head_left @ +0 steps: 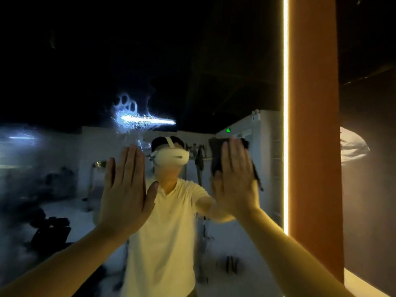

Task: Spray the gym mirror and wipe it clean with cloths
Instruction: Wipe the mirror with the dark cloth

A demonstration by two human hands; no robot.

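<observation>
The right hand (234, 179), fingers straight, presses a dark cloth (216, 154) flat on the gym mirror (64, 179), the left hand (125, 189) is open with no cloth visible; I would sweep the cloth with even pressure to the wet spray patch (137, 118) above the left hand.

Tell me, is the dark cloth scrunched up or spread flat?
Spread flat. The dark cloth lies under the open right hand, pressed against the mirror, its edges showing around the hand.
</observation>
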